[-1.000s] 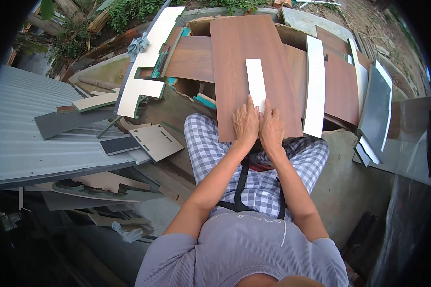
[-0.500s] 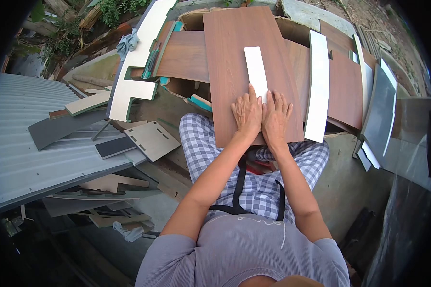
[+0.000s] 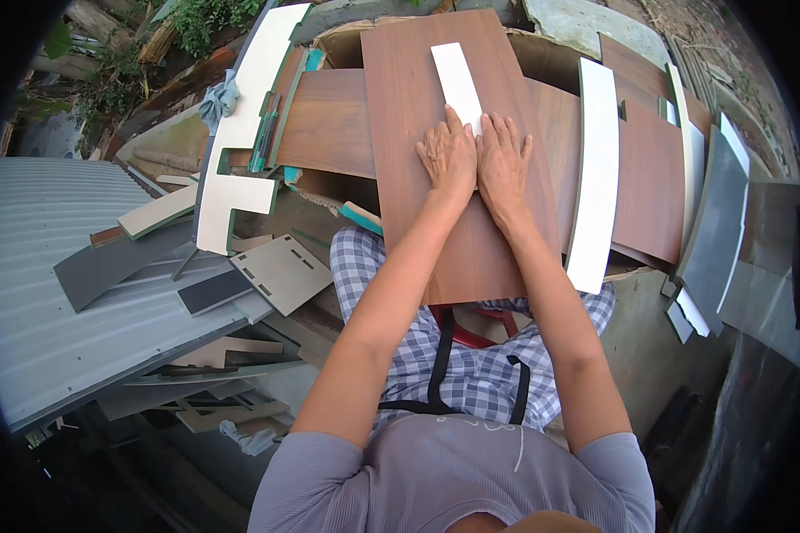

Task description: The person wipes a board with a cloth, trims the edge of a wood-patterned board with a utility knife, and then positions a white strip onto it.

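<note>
the left hand [image 3: 449, 160] and the right hand [image 3: 504, 167] lie palm down, just beside each other, fingers stretched out and closed around nothing; whether the thumbs touch is hard to tell. they cover the near end of a white strip [image 3: 454, 75], which lies on a brown wood-grain board [image 3: 471, 258].

compared with half a second ago, strip and hands have slid away from the body, so the strip's far end is now near the board's far edge. the wrists, which were close to the near edge, are now well up the board, leaving its near part bare between the forearms.

the board still lies across another brown panel [image 3: 324, 120], with a long white panel [image 3: 593, 169] at its right. a blue cloth [image 3: 219, 99] remains on the notched white panel [image 3: 236, 194] at left.
</note>
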Demonstrator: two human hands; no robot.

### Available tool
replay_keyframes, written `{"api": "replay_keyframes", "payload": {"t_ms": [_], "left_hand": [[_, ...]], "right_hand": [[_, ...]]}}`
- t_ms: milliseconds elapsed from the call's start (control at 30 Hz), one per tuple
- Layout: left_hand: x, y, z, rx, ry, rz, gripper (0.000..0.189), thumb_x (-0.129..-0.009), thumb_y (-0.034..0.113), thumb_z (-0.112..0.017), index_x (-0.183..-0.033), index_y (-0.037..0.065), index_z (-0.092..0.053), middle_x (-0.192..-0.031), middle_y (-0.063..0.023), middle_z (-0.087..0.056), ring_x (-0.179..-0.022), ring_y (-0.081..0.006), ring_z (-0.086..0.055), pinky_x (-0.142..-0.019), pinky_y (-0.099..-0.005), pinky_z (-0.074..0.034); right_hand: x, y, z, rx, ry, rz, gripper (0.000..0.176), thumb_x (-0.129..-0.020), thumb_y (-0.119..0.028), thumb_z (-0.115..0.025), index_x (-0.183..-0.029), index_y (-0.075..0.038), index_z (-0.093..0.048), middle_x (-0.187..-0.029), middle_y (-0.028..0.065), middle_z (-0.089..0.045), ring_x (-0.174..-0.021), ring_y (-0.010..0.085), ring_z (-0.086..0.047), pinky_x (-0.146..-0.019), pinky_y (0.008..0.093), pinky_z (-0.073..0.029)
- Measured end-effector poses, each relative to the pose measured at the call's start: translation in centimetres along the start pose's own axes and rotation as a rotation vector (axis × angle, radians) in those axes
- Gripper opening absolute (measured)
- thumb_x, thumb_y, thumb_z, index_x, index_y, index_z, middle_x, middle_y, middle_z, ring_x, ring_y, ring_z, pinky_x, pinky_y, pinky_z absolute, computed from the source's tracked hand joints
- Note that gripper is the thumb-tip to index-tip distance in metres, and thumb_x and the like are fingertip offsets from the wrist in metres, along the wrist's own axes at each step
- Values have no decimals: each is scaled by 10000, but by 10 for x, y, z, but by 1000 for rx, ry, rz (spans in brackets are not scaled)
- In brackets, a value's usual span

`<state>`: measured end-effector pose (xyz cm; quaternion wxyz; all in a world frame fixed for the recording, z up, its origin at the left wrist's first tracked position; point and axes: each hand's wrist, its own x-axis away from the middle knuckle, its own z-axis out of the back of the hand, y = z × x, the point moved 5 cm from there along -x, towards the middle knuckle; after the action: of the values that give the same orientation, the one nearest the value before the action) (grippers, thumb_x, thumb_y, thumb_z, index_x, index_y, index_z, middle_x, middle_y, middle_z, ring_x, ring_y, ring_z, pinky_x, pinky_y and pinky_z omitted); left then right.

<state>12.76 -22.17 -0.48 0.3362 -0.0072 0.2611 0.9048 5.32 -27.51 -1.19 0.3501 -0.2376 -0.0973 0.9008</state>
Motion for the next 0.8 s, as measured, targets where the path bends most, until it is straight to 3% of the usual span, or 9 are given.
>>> {"api": "replay_keyframes", "payload": {"t_ms": [100, 167, 333, 433, 600, 800], "left_hand": [[-29, 1, -3, -29, 77, -27, 469, -901, 248, -502, -1275, -30, -450, -924, -163, -616, -905, -298, -559, -779, -448, -379], [-47, 0, -5, 13, 19, 19, 451, -922, 266, -459, -1277, -11, -439, -972, -196, -613, -951, -345, -565, -827, -481, -385], [-74, -4, -12, 17, 11, 49, 449, -925, 277, -451, -1274, -4, -442, -989, -204, -615, -968, -351, -564, -834, -494, -377], [-78, -6, -13, 36, 17, 61, 447, -923, 276, -450, -1274, -2, -444, -998, -203, -617, -976, -353, -564, -842, -499, -373], [-66, -4, -9, 23, 147, -21, 434, -904, 241, -488, -1247, -24, -466, -919, -174, -637, -878, -314, -583, -782, -447, -379], [30, -3, 8, 67, 157, -32, 445, -894, 218, -511, -1262, -26, -452, -908, -160, -625, -871, -300, -565, -776, -444, -368]], "right_hand": [[-29, 2, -11, -9, 14, 8, 388, -914, -228, -461, -1263, -63, -500, -1325, 130, -463, -1289, 303, -354, -1055, 577, -184], [-45, 2, -17, -9, 17, 17, 388, -913, -232, -462, -1260, -63, -501, -1323, 137, -461, -1285, 315, -355, -1052, 581, -187], [-71, 3, -28, 3, 93, -25, 401, -908, -271, -465, -1236, -46, -517, -1327, 183, -433, -1302, 367, -301, -1054, 584, -179], [-75, 6, -34, -11, 25, -40, 403, -904, -283, -466, -1215, -37, -534, -1345, 171, -422, -1317, 359, -276, -1062, 583, -153], [-69, 5, -27, -61, 5, -5, 399, -902, -278, -465, -1202, -29, -545, -1368, 144, -412, -1325, 360, -269, -1067, 581, -128], [22, 0, 13, -114, -18, 27, 409, -888, -232, -495, -1202, 29, -519, -1362, 167, -412, -1325, 368, -267, -1075, 560, -133]]}}
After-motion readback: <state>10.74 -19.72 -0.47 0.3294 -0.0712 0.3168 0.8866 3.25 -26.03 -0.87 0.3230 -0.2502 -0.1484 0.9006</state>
